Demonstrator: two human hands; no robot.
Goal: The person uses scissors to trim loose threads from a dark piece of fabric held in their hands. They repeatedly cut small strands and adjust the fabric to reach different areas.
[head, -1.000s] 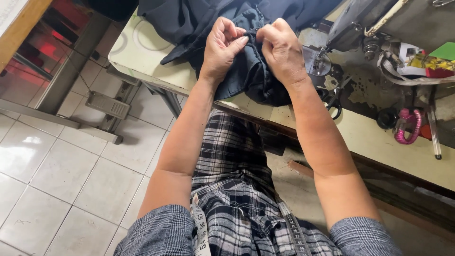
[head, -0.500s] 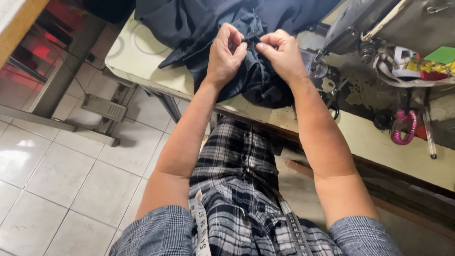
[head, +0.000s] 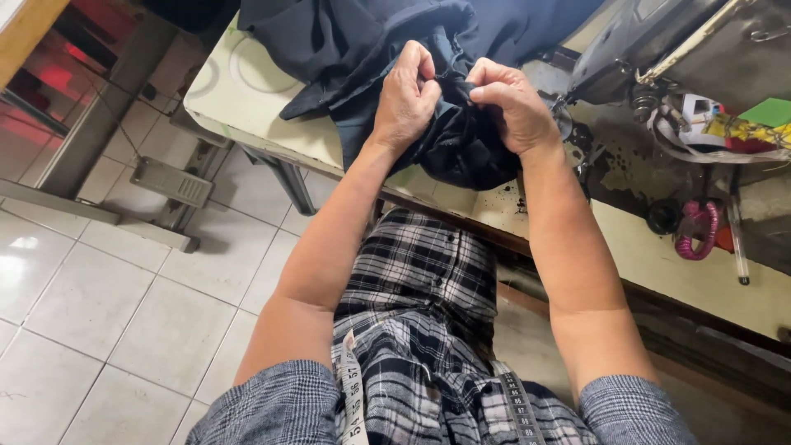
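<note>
A dark navy cloth [head: 461, 140] lies bunched at the near edge of a pale counter [head: 247, 99], with more of it spread back across the counter top and a fold drooping over the front edge. Both hands meet at the top of this bunch. The left hand [head: 405, 99] is closed, fingers curled in and pinching a small fold of the cloth. The right hand [head: 512, 103] is closed too, its fingertips gripping the same fold just beside the left hand, the two nearly touching. Both forearms reach up from the bottom of the view, bare below grey checked sleeves. Under the arms is the person's black and white plaid clothing [head: 428, 330], with a white measuring tape [head: 353, 404] hanging down over it. To the right of the hands stands a grey sewing machine [head: 659, 41], its base stained dark. Further right on the counter lie a pink coiled cord [head: 696, 235] and a green scrap [head: 766, 111]. On the left, below the counter, is a white tiled floor [head: 91, 305] with a metal foot pedal [head: 171, 181].
</note>
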